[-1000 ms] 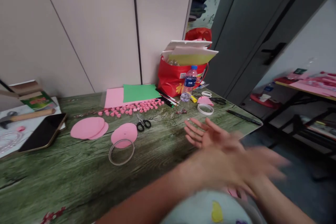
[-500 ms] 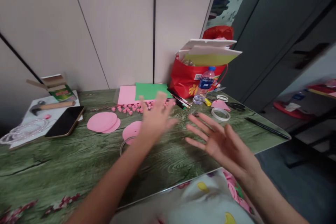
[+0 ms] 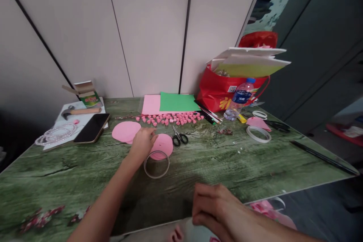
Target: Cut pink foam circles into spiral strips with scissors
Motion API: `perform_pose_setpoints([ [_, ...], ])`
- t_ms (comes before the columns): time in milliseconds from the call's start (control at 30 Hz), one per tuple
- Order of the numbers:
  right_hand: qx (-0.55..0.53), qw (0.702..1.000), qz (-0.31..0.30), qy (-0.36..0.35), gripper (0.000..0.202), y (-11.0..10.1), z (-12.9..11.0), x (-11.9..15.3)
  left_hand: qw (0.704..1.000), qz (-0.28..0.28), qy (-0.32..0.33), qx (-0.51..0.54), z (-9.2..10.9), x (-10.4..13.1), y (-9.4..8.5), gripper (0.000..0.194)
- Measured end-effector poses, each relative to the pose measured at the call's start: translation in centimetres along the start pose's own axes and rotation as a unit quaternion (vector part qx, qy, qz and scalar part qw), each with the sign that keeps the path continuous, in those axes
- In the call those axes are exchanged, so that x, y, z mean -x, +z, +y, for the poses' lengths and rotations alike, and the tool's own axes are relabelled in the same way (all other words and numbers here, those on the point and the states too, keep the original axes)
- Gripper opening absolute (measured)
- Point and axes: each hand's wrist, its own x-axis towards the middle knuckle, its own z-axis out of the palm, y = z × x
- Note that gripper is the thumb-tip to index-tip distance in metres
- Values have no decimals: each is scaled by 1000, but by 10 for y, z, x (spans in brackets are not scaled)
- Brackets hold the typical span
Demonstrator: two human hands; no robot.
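My left hand (image 3: 143, 142) is over the table between two sets of pink paper circles, the left ones (image 3: 124, 131) and the right ones (image 3: 164, 146). Its fingers are bent together near the edge of the left circles; anything between them is hidden. A clear ring (image 3: 157, 177) overlaps the front of the right circles. My right hand (image 3: 208, 206) is at the table's front edge, its fingers curled, and whether it holds something is hidden. Small scissors (image 3: 179, 136) with black handles lie right of the circles.
Pink beads (image 3: 172, 118) lie before green paper (image 3: 178, 102). A water bottle (image 3: 239, 100) stands by a red bag (image 3: 212, 90). White tape (image 3: 258, 134) is at the right; a phone (image 3: 92, 128), hammer (image 3: 85, 111) and bead strings (image 3: 56, 134) are at the left.
The view has shifted left. My left hand has moved from near the beads to the paper circles. My right hand has come down to the table edge, and its spread fingers have curled.
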Motion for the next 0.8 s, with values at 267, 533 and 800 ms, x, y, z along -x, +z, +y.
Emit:
perform_pose_setpoints([
  [267, -62, 990, -64, -113, 14, -44, 26, -41, 993, -113, -3, 33, -12, -14, 33, 26],
  [533, 43, 970, 196, 139, 15, -52, 93, -138, 988, -134, -47, 62, -15, -23, 44, 25],
  [800, -152, 932, -307, -118, 21, -30, 34, -94, 975, -203, -71, 61, -10, -34, 34, 21],
])
